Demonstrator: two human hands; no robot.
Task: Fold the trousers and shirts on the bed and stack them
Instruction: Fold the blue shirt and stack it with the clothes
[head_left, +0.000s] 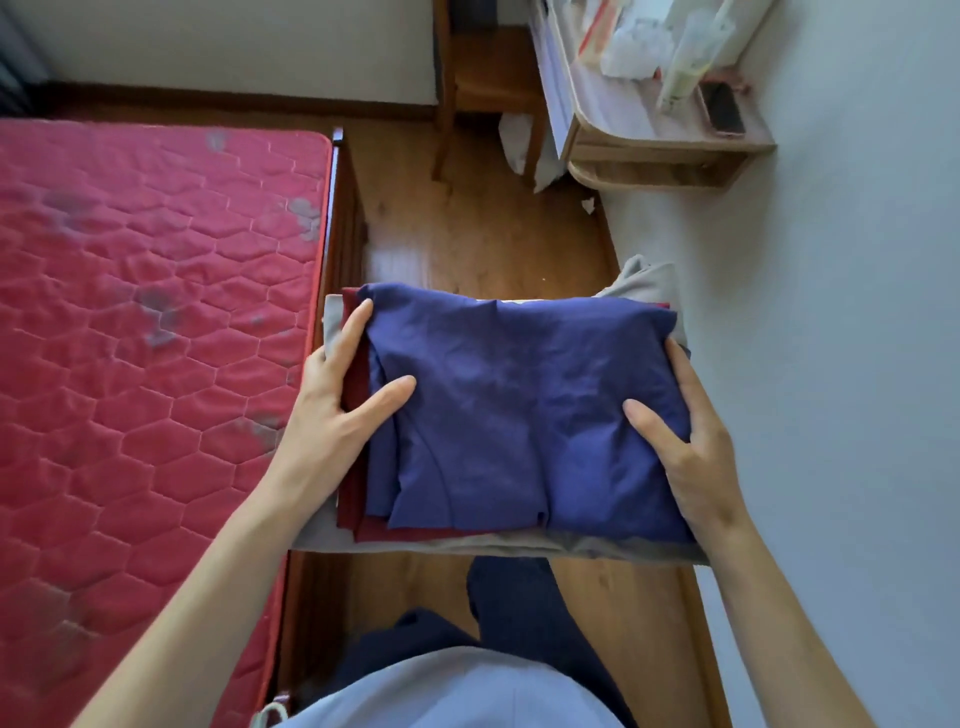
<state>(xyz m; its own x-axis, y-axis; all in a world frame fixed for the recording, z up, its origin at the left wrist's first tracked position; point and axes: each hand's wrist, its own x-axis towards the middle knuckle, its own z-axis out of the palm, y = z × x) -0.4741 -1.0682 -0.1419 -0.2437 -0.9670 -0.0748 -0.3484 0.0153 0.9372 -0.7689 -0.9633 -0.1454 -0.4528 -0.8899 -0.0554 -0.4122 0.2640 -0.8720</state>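
Clothes sat folded in a stack, held in the air over the wooden floor (467, 234) beside the bed: a navy garment (519, 405) on top, a dark red garment (358, 467) under it, a grey garment (597, 548) at the bottom. The left hand (337, 400) gripped the stack's left edge, thumb lying on the navy cloth. The right hand (685, 441) gripped the right edge, thumb likewise on top. The red quilted mattress (145, 322) lay bare to the left.

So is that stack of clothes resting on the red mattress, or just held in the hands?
Apart. The head view shows the stack of clothes carried over the wooden floor beside the red mattress, gripped by the left hand and right hand.
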